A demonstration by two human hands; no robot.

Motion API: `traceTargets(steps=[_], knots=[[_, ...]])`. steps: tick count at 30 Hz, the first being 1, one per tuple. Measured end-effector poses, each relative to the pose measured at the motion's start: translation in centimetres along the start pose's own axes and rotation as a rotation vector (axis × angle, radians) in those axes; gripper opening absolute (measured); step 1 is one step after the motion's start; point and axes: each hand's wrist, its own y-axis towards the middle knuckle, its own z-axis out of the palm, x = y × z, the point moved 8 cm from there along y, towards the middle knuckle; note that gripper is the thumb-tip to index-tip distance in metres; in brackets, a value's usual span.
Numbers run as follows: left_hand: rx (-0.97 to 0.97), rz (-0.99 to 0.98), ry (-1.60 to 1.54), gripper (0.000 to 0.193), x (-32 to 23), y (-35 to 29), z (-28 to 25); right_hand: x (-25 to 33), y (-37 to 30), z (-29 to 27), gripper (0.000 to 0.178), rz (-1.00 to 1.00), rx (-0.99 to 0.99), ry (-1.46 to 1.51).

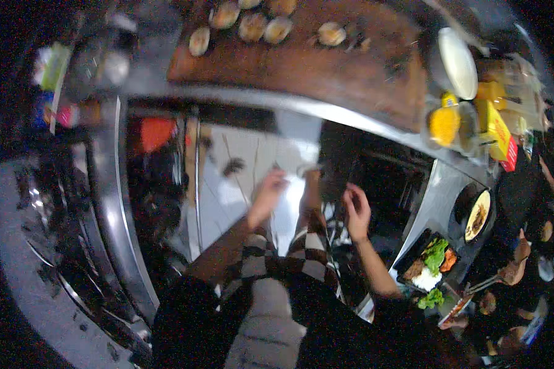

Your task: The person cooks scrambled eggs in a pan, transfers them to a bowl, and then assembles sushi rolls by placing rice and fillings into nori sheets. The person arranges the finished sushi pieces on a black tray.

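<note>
My left hand (269, 195) hangs over the pale floor in front of my body, smeared by motion. Its fingers look loosely stretched, and I see nothing in them. To the right, my right hand (357, 214) is raised beside the metal counter, with fingers loosely bent and apart, holding nothing visible. Both hands are clear of any surface. Nearest the right one is a black food tray (402, 270) with green lettuce (436, 255), white rice (426, 281) and brown and orange food. Behind it lies a round plate (477, 215) with pale food and a brown topping.
Ahead, a brown wooden board (289, 67) bears several round, pale-rimmed pieces with browned tops. A white oval dish (458, 64), a yellow container (444, 126) and a yellow box (493, 132) stand at right. Metal counter edges (114, 209) run along the left. A red object (158, 133) sits low there.
</note>
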Motion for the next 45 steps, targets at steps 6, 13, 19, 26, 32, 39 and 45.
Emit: traceTargets(steps=[6,13,19,26,32,39,45], knots=[[-0.422,-0.558,-0.28,0.043,13.7,-17.8,-23.4,-24.8,14.6,1.1,0.033,0.419,0.049,0.013],[-0.581,-0.742,-0.191,0.035,32.9,-42.1,-20.9,-23.6,27.4,0.3,0.03,0.463,-0.248,0.173],[-0.42,-0.726,-0.137,0.031,37.6,-42.2,-11.4,-19.6,23.0,-4.3,0.024,0.355,-0.348,0.236],[-0.443,-0.485,-0.227,0.022,36.6,-38.2,-10.4,-15.4,20.4,-4.4,0.019,0.314,-0.414,0.346],[-0.47,-0.684,-0.038,0.028,32.0,-35.9,-13.6,-11.8,18.5,-4.4,0.017,0.33,-0.462,0.44],[-0.288,-0.408,0.404,0.023,11.8,-26.5,-15.3,-5.7,8.9,-0.3,0.017,0.572,-0.475,0.549],[-0.217,0.096,0.693,0.033,-19.0,-8.6,-13.4,-3.1,-8.8,0.2,0.012,0.643,-0.112,0.562]])
